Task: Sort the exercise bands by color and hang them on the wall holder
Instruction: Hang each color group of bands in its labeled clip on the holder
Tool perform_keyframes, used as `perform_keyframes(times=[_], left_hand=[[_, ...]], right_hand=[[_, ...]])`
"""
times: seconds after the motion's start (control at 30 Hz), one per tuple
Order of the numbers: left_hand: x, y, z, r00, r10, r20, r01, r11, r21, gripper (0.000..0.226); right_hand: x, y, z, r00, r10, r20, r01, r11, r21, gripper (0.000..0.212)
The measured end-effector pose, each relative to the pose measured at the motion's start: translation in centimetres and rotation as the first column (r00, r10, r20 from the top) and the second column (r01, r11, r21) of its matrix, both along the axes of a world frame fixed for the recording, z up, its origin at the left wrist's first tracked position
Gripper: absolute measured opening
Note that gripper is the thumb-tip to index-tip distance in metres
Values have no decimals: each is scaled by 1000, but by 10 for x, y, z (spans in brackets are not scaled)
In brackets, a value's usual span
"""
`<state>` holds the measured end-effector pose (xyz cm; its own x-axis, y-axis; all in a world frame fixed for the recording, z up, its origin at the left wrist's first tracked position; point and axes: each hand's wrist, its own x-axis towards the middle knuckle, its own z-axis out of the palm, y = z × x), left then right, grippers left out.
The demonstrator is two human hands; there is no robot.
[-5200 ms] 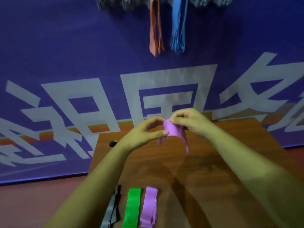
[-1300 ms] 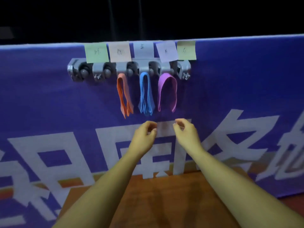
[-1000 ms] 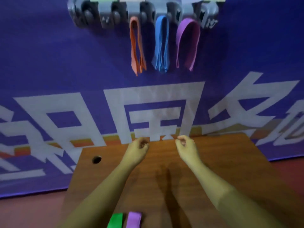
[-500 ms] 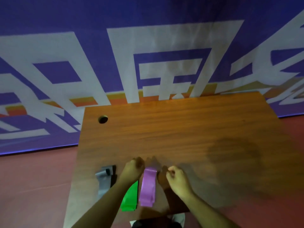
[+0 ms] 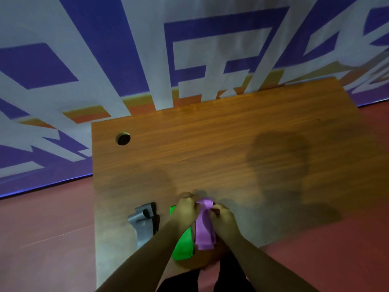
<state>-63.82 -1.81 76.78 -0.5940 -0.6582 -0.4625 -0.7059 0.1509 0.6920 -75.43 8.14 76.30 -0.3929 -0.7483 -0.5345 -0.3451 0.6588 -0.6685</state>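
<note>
At lower centre the purple band [image 5: 203, 232] lies lengthwise up the table [image 5: 210, 144]; left hand [image 5: 186, 211] and right hand [image 5: 223, 220] flank it, both pinching its upper end.

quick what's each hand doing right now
Left hand: fingers curled, pinches the top end of the purple band on the table.
Right hand: fingers curled, grips the same band from its other side.
</note>
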Motion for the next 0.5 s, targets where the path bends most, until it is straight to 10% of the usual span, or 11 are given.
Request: perform_keyframes(times=[0.5], left_hand=[[38,-3,13,954,-36,-299,39,999,3,9]], right_hand=[[5,5,28,979,-152,135,177,964,-199,16]])
